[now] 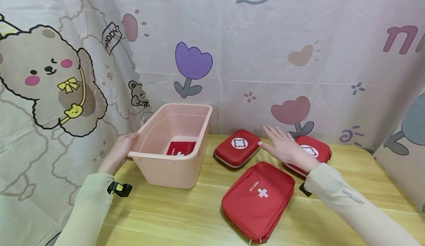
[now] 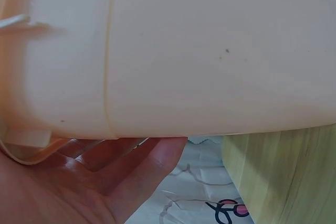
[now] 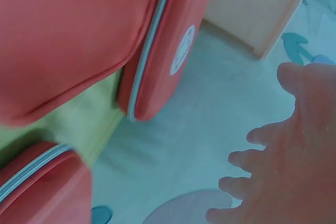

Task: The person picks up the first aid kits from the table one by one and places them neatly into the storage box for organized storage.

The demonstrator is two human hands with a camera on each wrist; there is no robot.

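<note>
Smooth pink plastic bin (image 1: 167, 170) near table's (image 1: 159, 214) left edge, gripped by left hand (image 1: 120, 148); right hand (image 1: 287, 148) released, fingers straight, near rounded red case (image 1: 236, 152).

The right hand (image 1: 286, 151) covers part of the right-hand red case (image 1: 322, 152) and of its emblem, while the near wall of the pink bin (image 1: 170, 170) hides the lower portion of the red item (image 1: 186, 147) inside, cutting its white cross. In the left wrist view, the left hand's (image 2: 100, 187) fingertips are concealed behind the bin. The right wrist view crops the large red pouch (image 3: 68, 30) at top and left, its corner blurred.
</note>
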